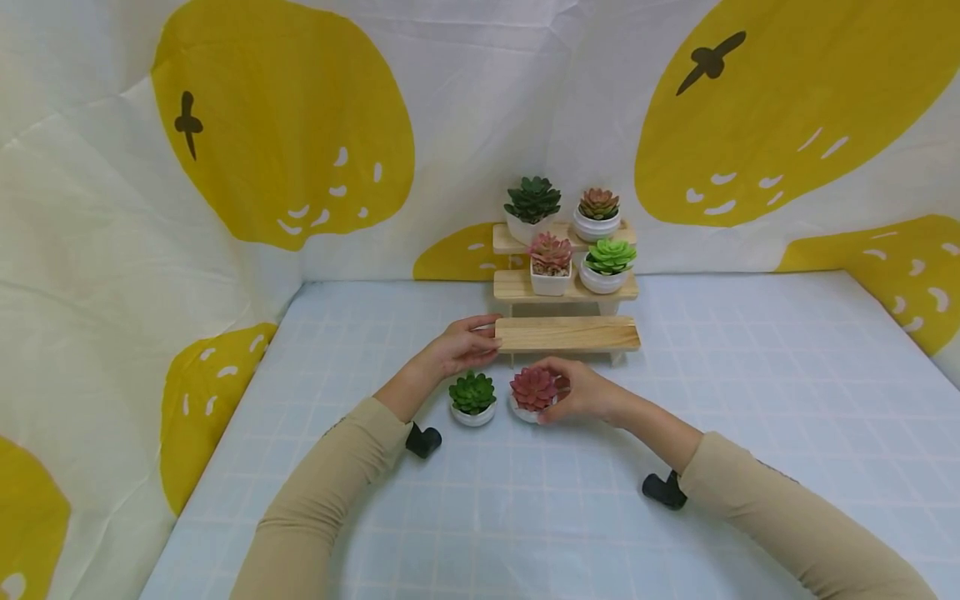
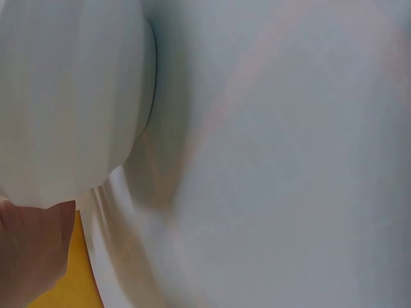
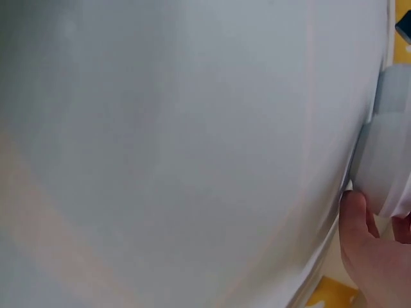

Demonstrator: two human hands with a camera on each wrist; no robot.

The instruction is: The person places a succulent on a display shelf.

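My right hand grips a round white pot with a pink-red succulent, in front of a three-tier wooden shelf stand. Thumb and fingertips lie on the pot's side in the right wrist view. With its thumb and fingers my left hand holds the left end of the lowest tier. Just in front of that hand stands a green succulent in a round white pot, untouched. The left wrist view shows only part of the left hand beyond this pot.
The upper tiers hold a dark green succulent, a brown-orange one, a pink one in a square pot and a bright green one. Black wrist-camera parts show under both forearms. A patterned cloth hangs behind the table.
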